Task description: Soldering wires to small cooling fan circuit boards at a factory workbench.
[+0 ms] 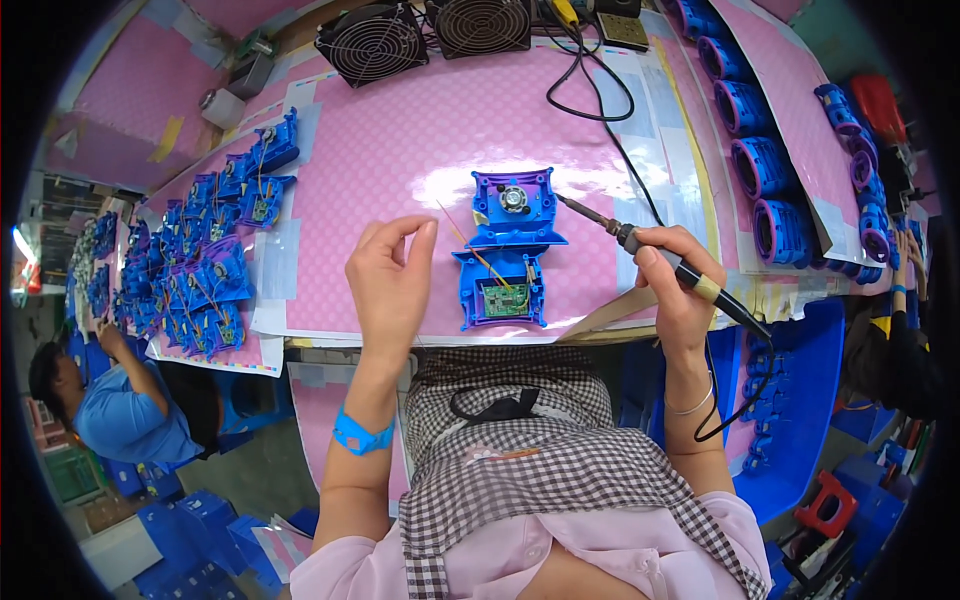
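My right hand (686,298) grips the soldering iron (627,238) pen-like, likely for control. My left hand (388,280) curls near the thin wire (468,243); its grip I can't tell.

Bright indoor light fills the middle of the frame, where the glossy pink table (380,130) throws back patches of white glare. A narrow glowing strip (22,245) shines at the far left. The lower left is dimmer. The center looks sharp; fisheye distortion bends edges outward, and the corners are black.
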A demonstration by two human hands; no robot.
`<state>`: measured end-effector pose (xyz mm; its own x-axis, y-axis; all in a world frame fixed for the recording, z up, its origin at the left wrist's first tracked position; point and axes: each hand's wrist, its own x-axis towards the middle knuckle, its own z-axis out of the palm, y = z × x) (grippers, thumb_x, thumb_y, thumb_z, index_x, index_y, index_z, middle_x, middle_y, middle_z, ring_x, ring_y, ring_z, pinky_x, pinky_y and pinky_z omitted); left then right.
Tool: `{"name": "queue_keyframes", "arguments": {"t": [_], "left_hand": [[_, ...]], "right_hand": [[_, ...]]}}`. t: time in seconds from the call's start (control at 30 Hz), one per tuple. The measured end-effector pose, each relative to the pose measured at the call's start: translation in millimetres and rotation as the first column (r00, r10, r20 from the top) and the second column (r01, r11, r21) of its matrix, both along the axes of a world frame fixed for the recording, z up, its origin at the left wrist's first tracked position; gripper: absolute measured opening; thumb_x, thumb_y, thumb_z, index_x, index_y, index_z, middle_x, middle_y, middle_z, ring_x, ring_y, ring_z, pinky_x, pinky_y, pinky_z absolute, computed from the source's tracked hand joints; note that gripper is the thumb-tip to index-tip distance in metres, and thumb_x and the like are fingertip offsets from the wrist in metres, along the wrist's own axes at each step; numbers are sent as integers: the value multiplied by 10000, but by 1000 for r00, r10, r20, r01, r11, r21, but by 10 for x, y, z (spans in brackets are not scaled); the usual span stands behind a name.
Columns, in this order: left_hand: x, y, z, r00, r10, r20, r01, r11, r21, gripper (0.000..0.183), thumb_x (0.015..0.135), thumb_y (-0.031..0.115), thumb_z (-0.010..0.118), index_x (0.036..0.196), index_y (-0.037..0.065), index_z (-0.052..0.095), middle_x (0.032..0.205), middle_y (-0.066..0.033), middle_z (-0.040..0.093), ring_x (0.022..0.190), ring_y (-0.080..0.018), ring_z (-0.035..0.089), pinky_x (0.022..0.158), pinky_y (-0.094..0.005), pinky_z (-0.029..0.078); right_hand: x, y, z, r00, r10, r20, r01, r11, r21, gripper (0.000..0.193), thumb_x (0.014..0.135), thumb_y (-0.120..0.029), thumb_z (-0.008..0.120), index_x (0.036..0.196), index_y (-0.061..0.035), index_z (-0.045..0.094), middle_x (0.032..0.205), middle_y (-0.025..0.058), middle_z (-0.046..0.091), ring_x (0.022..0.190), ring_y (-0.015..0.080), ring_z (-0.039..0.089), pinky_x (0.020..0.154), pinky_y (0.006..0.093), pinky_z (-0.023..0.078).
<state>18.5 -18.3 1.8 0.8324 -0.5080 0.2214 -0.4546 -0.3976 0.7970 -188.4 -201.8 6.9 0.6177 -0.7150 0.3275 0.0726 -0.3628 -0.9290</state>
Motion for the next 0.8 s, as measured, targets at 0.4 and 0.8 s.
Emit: {"name": "queue_keyframes", "arguments": {"t": [0.4, 0.8], "left_hand": [[59, -105, -156, 925, -11, -380, 55, 993, 106, 211, 841, 179, 690, 794, -26, 682, 686, 10, 613, 576, -23, 452, 470, -222, 312], [-244, -347, 119, 962, -103, -254, 60, 983, -173, 78, 791, 70, 699, 827, 1, 690, 734, -86, 675, 624, -138, 601, 543, -268, 447]], "right_hand": [[108, 109, 64, 999, 29, 32, -32, 994, 106, 146, 841, -25, 624, 959, 53, 659, 782, 86, 614, 602, 111, 545, 547, 224, 417], [208, 143, 22, 993, 118, -6, -118, 991, -65, 142, 814, -32, 648, 934, 37, 680, 753, 77, 624, 597, 98, 552, 539, 220, 413]]}}
